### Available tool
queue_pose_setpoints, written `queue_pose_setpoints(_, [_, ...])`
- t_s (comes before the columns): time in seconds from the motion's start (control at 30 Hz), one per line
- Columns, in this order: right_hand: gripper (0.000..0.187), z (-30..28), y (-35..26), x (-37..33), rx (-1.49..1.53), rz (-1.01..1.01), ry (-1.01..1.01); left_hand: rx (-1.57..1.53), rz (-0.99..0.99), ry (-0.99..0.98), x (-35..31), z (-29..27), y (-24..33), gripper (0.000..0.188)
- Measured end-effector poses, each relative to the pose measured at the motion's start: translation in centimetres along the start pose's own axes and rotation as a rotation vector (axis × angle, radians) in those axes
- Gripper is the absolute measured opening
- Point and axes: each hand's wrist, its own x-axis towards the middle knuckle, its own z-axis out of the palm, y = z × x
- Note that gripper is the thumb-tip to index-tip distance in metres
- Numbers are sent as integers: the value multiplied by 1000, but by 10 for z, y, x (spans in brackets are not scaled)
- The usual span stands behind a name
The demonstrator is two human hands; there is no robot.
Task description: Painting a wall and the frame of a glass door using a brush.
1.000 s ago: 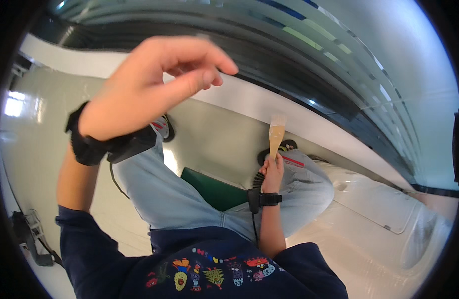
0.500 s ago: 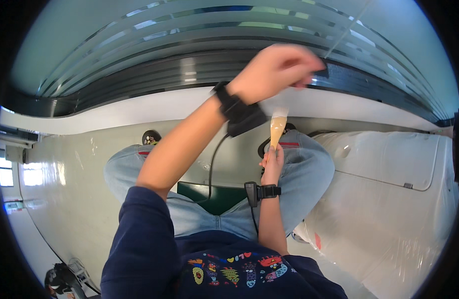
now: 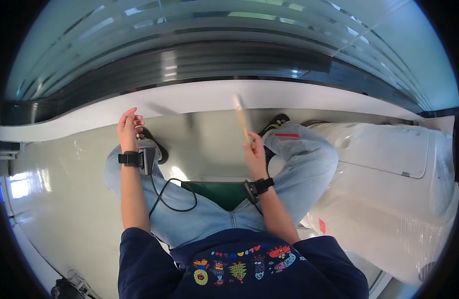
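Note:
My right hand (image 3: 256,155) is closed round the lower end of a brush (image 3: 241,118) with a light wooden handle and pale bristles. The brush points up and forward, its bristle tip in front of the white ledge (image 3: 194,97); whether it touches cannot be told. My left hand (image 3: 128,128) is raised above my left shoe, near the ledge's lower edge. Its fingers are apart and loosely bent, with nothing in them. Each wrist wears a black strap with a small device, and a black cable hangs from the left one.
Above the ledge runs a dark glossy band (image 3: 199,65) under frosted striped glass (image 3: 199,25). A large white thing wrapped in clear plastic (image 3: 379,154) stands close by my right leg. A dark green seat (image 3: 217,193) shows between my thighs, over the grey floor (image 3: 65,199).
My left hand has swung back from the far right, across the ledge, to the left side. My right hand has shifted slightly left, and the brush has turned edge-on.

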Motion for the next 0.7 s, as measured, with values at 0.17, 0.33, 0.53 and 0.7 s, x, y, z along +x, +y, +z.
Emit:
queue_pose_setpoints(0.17, [29, 58, -24, -4, -24, 90, -145, 11, -34, -42, 2, 7, 0, 21])
queue_pose_setpoints(0.33, [30, 73, -27, 5, -3, 187, -161, -55, -50, -65, -3, 5, 5, 23])
queue_pose_setpoints(0.53, [30, 4, -37, 16, -38, 149, 137, 67, -1, -1, -3, 8, 13, 47])
queue_pose_setpoints(0.7, [31, -68, -46, 22, -32, 96, 423, 9, 13, 46, 2, 11, 12, 51])
